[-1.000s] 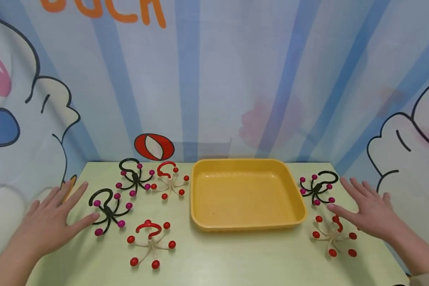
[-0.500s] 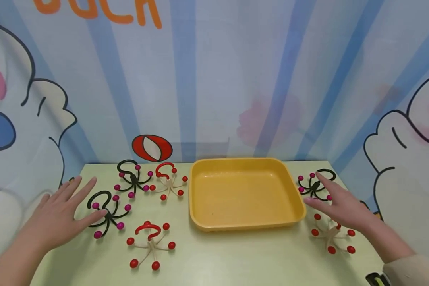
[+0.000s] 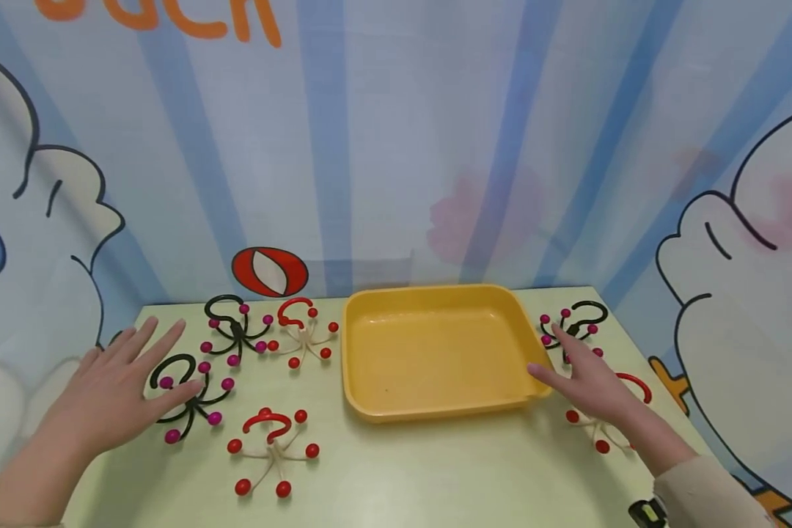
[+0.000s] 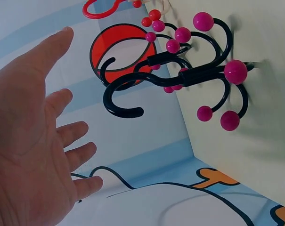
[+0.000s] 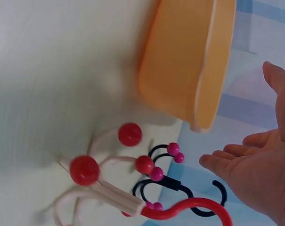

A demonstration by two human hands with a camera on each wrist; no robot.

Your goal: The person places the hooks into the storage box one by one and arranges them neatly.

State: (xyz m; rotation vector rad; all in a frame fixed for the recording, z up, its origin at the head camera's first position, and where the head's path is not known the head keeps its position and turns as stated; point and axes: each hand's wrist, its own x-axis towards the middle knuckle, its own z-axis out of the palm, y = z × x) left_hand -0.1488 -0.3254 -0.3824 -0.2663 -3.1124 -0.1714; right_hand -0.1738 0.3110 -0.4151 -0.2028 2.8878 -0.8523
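My left hand (image 3: 122,381) hovers flat with spread fingers at the table's left side. Its fingertips are beside a black octopus-shaped hook with magenta balls (image 3: 188,396). The left wrist view shows the same hand (image 4: 34,141) open, apart from that black hook (image 4: 189,75). My right hand (image 3: 584,378) is open over a cream hook with red balls (image 3: 600,433), its thumb close to the right front corner of the yellow tray (image 3: 429,359). In the right wrist view the hand (image 5: 260,174) holds nothing, above the cream-and-red hook (image 5: 109,188) and next to the tray (image 5: 189,66).
Another black hook (image 3: 234,330) and a red-and-cream one (image 3: 300,334) lie at the back left. A third red-and-cream hook (image 3: 270,447) is at the front left, and a black one (image 3: 570,326) at the back right. A printed curtain (image 3: 396,147) backs the pale green table (image 3: 435,469).
My right hand has moved left, from beside the right-hand hooks to over the red one near the tray's corner. The left hand has edged slightly toward the black hook.
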